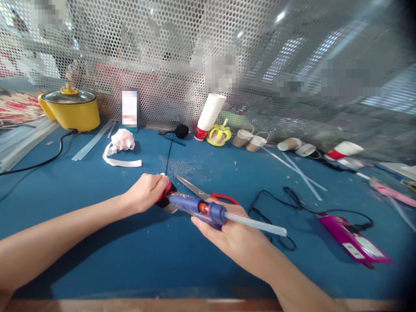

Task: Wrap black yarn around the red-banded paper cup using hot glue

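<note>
My right hand (232, 227) is wrapped round a blue hot glue gun (186, 203), with a long translucent glue stick (260, 224) jutting from its back end. My left hand (147, 190) is closed on a small red-and-black piece (166, 193) that has a bit of white at its top; its full shape is hidden by the fingers and the gun. The gun's nozzle end meets this piece or is very close to it; contact cannot be made out. Just beyond the gun lie scissors (195, 187) with red handles, partly covered by the right hand.
A yellow electric pot (76, 112) stands back left near loose glue sticks (94, 141). Crumpled white paper strip (122, 141), stacked paper cups (209, 115) and a yellow crown-like craft (219, 134) line the back. A purple power strip (354, 238) with black cable lies right. Perforated metal panel (175, 56) stands behind.
</note>
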A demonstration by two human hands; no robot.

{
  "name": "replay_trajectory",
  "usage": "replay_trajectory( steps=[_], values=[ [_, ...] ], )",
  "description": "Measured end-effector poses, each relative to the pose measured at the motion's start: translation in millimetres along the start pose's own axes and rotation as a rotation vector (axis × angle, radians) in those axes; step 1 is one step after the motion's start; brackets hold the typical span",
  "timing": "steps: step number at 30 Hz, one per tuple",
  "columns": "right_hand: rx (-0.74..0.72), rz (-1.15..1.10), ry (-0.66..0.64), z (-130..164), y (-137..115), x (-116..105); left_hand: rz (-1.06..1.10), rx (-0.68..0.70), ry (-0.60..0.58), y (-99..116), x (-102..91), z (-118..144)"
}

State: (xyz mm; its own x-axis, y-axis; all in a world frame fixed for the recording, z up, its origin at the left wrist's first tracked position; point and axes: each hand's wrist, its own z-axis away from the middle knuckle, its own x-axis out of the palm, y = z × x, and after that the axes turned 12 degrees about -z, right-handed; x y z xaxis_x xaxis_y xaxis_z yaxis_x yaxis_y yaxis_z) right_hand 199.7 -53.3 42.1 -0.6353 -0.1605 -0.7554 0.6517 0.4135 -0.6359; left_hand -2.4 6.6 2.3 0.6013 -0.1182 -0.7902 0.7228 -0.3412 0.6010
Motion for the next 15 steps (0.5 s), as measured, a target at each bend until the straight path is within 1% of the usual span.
replay_trajectory(
  steps=[7, 12, 15],
  values=[
    [-0.010, 0.026, 0.036, -0.4, 4.5, -1.8, -0.002, 0.013, -0.011, 1.9, -2.8, 1.4],
    [-0.008, 0.049, -0.005, 0.4, 2.0, -0.4, -0.009, 0.019, -0.012, 2.1, -2.9, 1.4],
    [-0.014, 0.040, 0.003, -0.1, 1.0, -1.9, 0.002, 0.016, -0.013, 1.4, -1.8, 0.9]
  ],
)
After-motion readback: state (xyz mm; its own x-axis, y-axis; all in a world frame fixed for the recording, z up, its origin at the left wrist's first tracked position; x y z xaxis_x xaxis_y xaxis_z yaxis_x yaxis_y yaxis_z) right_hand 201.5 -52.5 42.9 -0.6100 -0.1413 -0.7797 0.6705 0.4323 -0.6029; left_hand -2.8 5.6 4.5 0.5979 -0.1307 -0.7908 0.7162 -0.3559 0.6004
